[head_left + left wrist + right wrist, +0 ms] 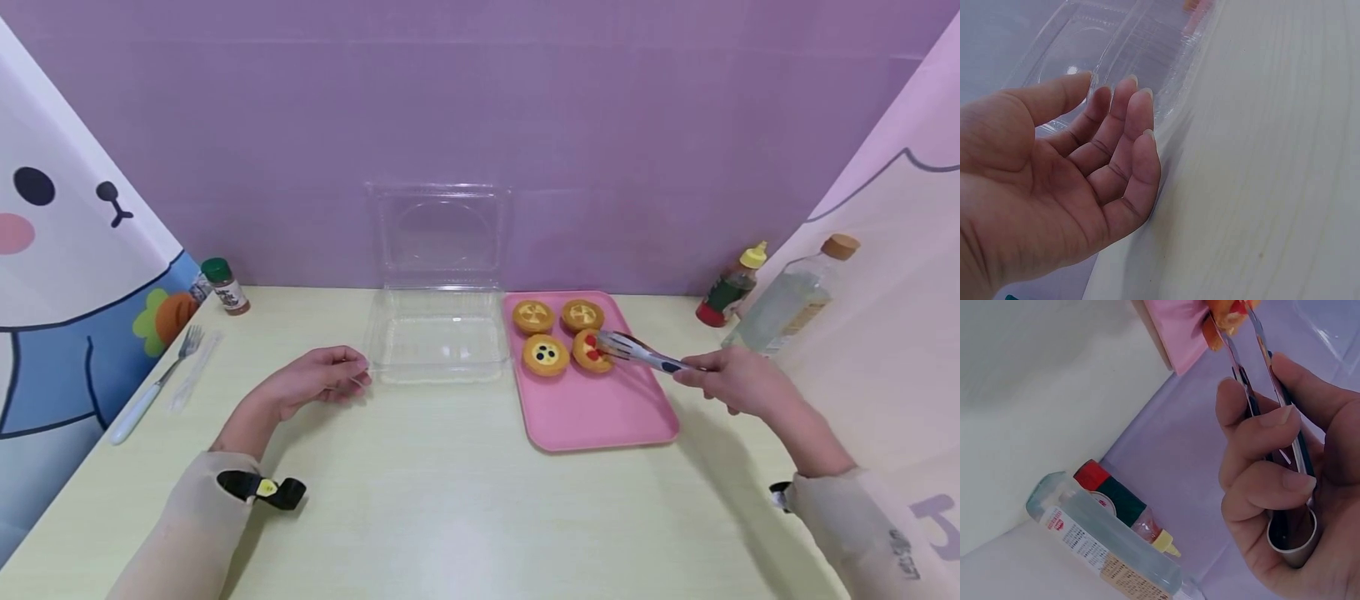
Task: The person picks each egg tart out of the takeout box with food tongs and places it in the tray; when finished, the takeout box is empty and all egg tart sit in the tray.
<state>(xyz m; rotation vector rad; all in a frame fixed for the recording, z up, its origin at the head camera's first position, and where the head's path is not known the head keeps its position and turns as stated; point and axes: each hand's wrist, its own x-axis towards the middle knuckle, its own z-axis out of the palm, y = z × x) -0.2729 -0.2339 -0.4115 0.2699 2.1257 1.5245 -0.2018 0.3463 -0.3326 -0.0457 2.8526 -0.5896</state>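
My right hand (738, 381) grips metal tongs (1297, 447), their tips at both sides of a tart with red topping (584, 358). That tart is on the pink tray (600, 417), beside a tart with dark berries (545, 356); behind them are two golden-topped tarts, one on the left (533, 317) and one on the right (582, 316). Left of the tray stands a clear plastic container (442, 374) with its lid (442, 237) raised. Near its front left corner is my left hand (318, 377), fingers loosely bent and holding nothing; whether it touches the container I cannot tell.
At the left lie a fork (157, 387) and a clear plastic utensil (197, 371), with a green-capped jar (225, 286) behind. A yellow-tipped sauce bottle (731, 287) and a corked clear bottle (787, 304) stand right of the tray. A purple wall (637, 167) closes the back.
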